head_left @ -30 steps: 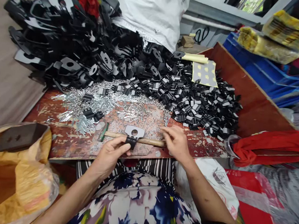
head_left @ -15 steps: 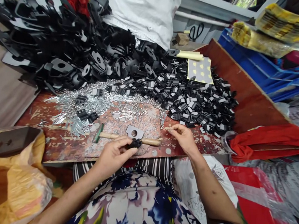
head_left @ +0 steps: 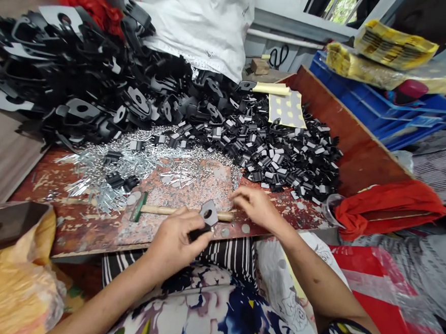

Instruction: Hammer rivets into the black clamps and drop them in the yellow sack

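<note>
My left hand (head_left: pixel 175 240) is closed on a black bracket (head_left: pixel 206 217) with a round hole, held tilted over the near edge of the worn red board (head_left: pixel 89 226). My right hand (head_left: pixel 254 206) is just to its right, fingers pinched together near the end of the wooden handle; what they pinch is too small to make out. A small hammer (head_left: pixel 166 211) with a wooden handle and green head lies flat on the board behind both hands. Silver pins (head_left: pixel 139 161) are scattered beyond it.
A big pile of black brackets (head_left: pixel 79 86) fills the back left, and small black clips (head_left: pixel 281 150) heap at the centre right. A white sack (head_left: pixel 195 17), blue crate (head_left: pixel 380 109), red cloth (head_left: pixel 388 206) and yellow bag (head_left: pixel 13 274) surround the board.
My left hand has turned the bracket from flat to tilted and drawn it nearer. My right hand has shifted left toward the hammer handle's end. The view has moved slightly.
</note>
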Demonstrator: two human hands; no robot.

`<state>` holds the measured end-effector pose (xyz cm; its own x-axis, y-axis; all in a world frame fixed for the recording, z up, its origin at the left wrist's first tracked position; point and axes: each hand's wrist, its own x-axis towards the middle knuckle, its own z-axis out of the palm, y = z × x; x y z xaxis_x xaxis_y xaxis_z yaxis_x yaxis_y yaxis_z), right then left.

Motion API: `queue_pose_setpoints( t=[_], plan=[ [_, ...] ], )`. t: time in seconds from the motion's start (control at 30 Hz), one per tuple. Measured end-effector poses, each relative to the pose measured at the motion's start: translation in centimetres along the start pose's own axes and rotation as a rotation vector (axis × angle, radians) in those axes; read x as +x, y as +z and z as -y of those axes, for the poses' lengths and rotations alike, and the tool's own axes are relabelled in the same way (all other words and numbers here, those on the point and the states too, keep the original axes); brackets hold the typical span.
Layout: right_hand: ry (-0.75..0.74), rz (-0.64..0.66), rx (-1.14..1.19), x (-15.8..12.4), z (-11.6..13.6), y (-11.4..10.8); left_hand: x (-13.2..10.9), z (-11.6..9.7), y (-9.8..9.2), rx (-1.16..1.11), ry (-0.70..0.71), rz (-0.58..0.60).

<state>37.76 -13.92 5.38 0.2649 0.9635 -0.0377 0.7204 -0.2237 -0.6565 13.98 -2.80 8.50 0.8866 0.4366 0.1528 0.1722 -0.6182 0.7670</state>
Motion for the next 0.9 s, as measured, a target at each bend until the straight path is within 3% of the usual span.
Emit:
queue_pose_setpoints(
  t=[0.03, 0.1, 0.23, 0.33, 0.4, 0.5, 0.6, 0.7, 0.8, 0.9],
  plan=[
    [0.011, -0.116, -0.166, 0.9, -0.9, -0.5, -0.1, 0.2, -0.2, -0.074, -0.067, -0.047],
    [0.038, -0.219, -0.315, 2.5, -2.5, -1.1, -0.3, 0.8, -0.5, -0.279, -0.211, -0.119],
    [0.037, -0.257, -0.379, 4.1, -4.5, -0.6, -0.9, 2.0, -0.5, -0.748, -0.488, -0.216],
    [0.025, -0.298, -0.373, 3.8, -4.3, 0.0, -1.4, 2.6, -0.6, -1.025, -0.577, -0.306],
    [-0.008, -0.338, -0.314, 3.3, -3.0, 0.0, -1.6, 2.9, -0.8, -1.151, -0.566, -0.363],
    [-0.151, -0.397, -0.093, 2.1, 1.1, 0.1, -1.6, 3.2, -1.1, -1.286, -0.539, -0.447],
    [-0.364, -0.338, 0.111, 0.9, 6.7, 0.7, -1.5, 3.2, -1.1, -1.369, -0.554, -0.510],
    [-0.523, -0.277, 0.164, 0.6, 10.9, 2.2, -1.3, 3.2, -0.8, -1.393, -0.543, -0.532],
    [-0.583, -0.301, 0.110, 1.2, 12.6, 3.6, -1.2, 3.3, -0.5, -1.389, -0.535, -0.543],
    [-0.589, -0.316, 0.087, 1.8, 12.8, 4.5, -1.5, 3.5, -0.4, -1.414, -0.535, -0.530]
  ],
)
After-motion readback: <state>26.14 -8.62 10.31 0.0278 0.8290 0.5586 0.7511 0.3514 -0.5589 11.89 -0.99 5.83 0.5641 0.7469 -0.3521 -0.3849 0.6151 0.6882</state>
